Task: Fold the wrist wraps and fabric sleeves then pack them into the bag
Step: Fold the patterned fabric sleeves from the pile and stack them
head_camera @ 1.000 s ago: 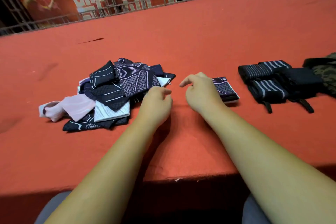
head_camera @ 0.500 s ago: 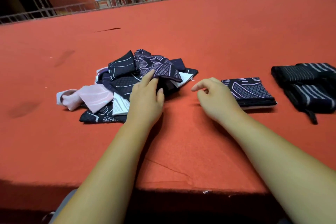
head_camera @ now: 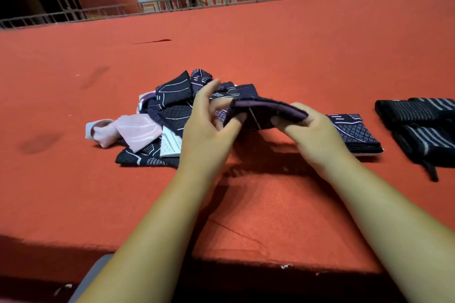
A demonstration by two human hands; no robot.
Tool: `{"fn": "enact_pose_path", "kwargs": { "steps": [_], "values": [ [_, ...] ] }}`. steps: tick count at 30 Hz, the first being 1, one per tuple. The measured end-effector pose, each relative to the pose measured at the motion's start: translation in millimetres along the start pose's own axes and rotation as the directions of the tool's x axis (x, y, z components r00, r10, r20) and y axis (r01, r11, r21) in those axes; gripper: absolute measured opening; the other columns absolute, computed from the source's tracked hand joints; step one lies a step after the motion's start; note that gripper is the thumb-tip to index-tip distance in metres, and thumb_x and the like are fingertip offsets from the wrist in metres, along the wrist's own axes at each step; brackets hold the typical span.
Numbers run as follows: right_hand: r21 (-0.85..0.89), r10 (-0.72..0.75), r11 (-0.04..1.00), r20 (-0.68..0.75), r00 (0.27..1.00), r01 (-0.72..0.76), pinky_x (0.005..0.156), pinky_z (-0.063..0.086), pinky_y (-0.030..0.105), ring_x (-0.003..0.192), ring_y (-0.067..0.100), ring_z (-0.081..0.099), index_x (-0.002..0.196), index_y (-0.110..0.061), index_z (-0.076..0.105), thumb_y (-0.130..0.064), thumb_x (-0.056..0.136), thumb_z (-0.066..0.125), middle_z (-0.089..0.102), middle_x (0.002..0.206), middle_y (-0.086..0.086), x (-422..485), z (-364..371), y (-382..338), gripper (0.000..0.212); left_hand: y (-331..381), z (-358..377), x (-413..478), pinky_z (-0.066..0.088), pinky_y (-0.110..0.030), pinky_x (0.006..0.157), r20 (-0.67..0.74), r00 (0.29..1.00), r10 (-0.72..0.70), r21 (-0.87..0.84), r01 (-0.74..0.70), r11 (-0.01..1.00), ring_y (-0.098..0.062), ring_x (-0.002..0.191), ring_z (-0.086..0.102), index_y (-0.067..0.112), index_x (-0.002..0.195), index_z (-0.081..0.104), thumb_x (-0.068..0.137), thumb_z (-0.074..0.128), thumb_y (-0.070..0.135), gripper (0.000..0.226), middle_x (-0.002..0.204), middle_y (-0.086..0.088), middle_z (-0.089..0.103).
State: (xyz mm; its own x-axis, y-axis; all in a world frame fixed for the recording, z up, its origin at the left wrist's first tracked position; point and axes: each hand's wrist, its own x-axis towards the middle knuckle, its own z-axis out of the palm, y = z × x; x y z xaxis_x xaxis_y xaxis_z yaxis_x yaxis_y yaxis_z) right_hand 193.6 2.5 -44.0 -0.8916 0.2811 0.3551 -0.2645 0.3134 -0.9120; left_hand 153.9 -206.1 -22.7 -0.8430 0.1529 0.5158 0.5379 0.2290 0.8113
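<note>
Left hand (head_camera: 209, 128) and right hand (head_camera: 317, 135) hold one dark sleeve (head_camera: 266, 112) just above the counter (head_camera: 270, 44).

Each hand pinches one end of it with curled fingers; only the left index finger points out straight. I judge the sleeve folding is in hand: the loose pile (head_camera: 170, 108) lies at left, one folded sleeve (head_camera: 354, 135) at right, the wrist wraps (head_camera: 418, 120) beyond. Next I must lay it flat and join the ends evenly. I see no bag.
</note>
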Motion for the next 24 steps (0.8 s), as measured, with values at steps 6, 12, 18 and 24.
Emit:
{"fn": "enact_pose_path", "kwargs": {
  "steps": [6,12,18,24],
  "values": [
    [0.309,0.187,0.939,-0.099,0.977,-0.148,0.103,0.058,0.059,0.109,0.035,0.078,0.115,-0.008,0.077,-0.030,0.100,0.074,0.082,0.110,0.010,-0.6,1.7,-1.4,0.027,-23.5,0.6,0.8,0.051,-0.033,0.079,0.246,0.937,-0.246,-0.026,0.261,0.965,-0.011,0.078,0.066,0.020,0.102,0.078,0.097,0.078,0.034,0.016,0.091,-0.002,0.080],
    [0.197,0.391,0.904,-0.023,0.920,-0.379,0.090,0.062,0.042,0.101,0.020,0.078,0.133,-0.019,0.070,-0.060,0.093,0.070,0.081,0.115,0.001,0.6,3.0,-4.7,0.057,-17.1,13.8,4.9,0.046,-0.016,0.060,0.047,0.934,-0.355,-0.188,0.358,0.915,0.005,0.059,0.060,0.021,0.128,0.070,0.097,0.078,0.032,0.034,0.083,0.010,0.076],
    [0.094,0.105,0.989,0.083,0.991,-0.113,0.098,0.058,0.044,0.103,0.015,0.076,0.145,-0.043,0.055,-0.022,0.097,0.074,0.079,0.116,-0.003,-10.6,-0.5,-5.5,0.056,-10.4,6.6,6.0,0.050,-0.020,0.065,0.076,0.942,-0.326,-0.297,0.334,0.895,-0.003,0.076,0.065,0.032,0.133,0.067,0.097,0.078,0.022,0.039,0.095,0.007,0.073],
    [-0.031,-0.015,0.999,0.007,1.000,0.015,0.107,0.055,0.048,0.113,0.008,0.073,0.123,-0.034,0.074,-0.017,0.097,0.073,0.078,0.119,-0.016,-14.1,0.8,-13.3,0.031,-10.0,0.3,3.5,0.054,-0.034,0.098,0.199,0.978,-0.065,0.060,0.054,0.997,0.002,0.102,0.068,0.039,0.123,0.075,0.088,0.084,0.015,0.043,0.117,0.017,0.076]
  ]
}}
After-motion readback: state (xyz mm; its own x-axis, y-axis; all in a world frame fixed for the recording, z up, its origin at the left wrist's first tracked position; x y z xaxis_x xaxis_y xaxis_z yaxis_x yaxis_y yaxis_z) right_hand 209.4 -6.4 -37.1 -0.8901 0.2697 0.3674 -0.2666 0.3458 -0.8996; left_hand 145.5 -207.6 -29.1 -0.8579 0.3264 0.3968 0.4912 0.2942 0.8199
